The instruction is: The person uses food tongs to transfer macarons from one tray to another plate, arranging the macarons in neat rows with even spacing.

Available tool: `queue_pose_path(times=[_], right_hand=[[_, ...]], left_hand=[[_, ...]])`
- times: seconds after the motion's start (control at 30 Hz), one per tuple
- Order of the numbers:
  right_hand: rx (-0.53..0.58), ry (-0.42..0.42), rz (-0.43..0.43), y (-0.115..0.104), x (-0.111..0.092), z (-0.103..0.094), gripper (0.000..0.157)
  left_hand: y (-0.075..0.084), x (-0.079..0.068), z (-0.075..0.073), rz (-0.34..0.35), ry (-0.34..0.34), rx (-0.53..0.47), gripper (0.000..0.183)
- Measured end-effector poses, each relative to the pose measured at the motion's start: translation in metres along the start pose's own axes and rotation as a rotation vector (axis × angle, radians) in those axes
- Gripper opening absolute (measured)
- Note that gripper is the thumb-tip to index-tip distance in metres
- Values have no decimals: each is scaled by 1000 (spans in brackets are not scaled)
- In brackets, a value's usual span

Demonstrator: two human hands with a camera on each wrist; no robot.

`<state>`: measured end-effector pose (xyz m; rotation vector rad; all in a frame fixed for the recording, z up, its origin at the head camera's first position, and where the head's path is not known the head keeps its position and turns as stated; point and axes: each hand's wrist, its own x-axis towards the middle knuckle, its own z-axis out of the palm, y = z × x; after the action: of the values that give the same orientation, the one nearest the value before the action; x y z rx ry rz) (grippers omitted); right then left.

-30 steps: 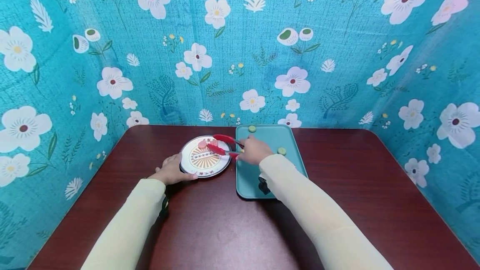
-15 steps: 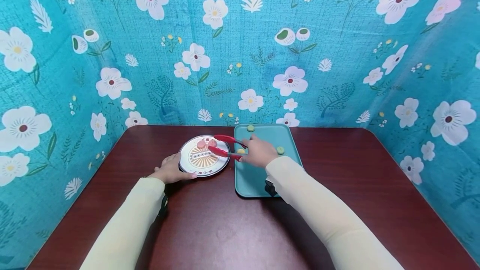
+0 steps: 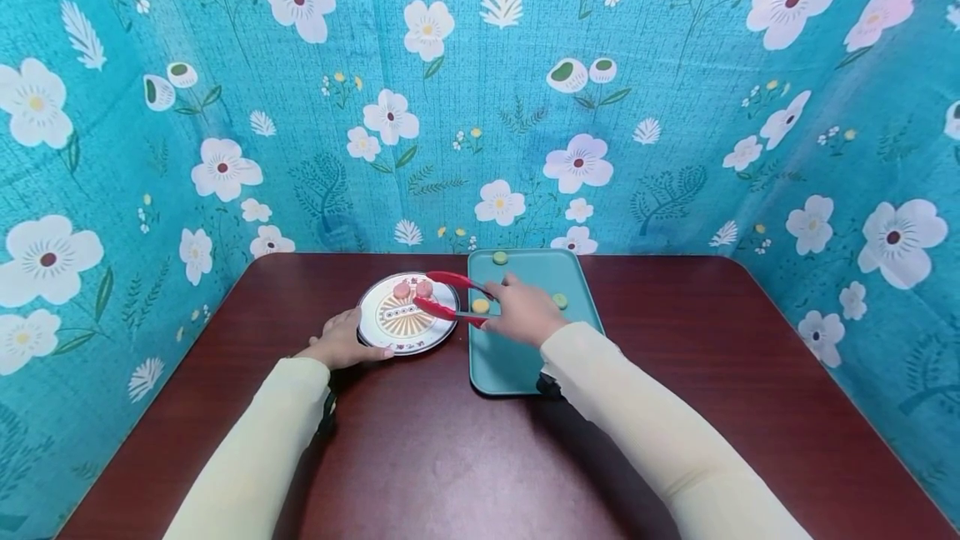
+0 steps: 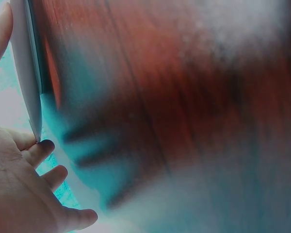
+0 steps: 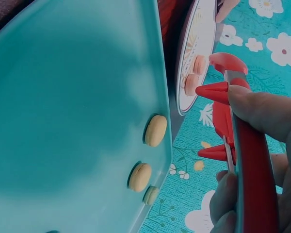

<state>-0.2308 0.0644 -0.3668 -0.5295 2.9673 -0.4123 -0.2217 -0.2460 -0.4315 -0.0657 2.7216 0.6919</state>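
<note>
"Where your left hand (image 3: 339, 342) lies, what does it touch?"

"The plate (image 3: 375, 315), with my fingers spread along its rim; two pink macarons (image 3: 402, 290) sit on its far half (side by side)."

"And then?"

"Red tongs (image 3: 435, 309), tips parted over the plate's right side, run back into my right hand (image 3: 525, 312), which grips them above the teal tray (image 3: 502, 365) bearing a yellow macaron (image 3: 480, 306) and two green macarons (image 3: 500, 257)."

Bright head view, soft glare on tabletop (image 3: 442, 448), broad shadow across tray (image 5: 63, 111)
</note>
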Motion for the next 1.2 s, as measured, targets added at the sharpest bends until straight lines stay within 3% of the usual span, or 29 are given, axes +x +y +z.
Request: queue_pose_path(times=[1.2], right_hand=[[96, 55, 75, 30, -25, -17, 91]], left_hand=[[-2, 1, 1, 19, 14, 22, 122]])
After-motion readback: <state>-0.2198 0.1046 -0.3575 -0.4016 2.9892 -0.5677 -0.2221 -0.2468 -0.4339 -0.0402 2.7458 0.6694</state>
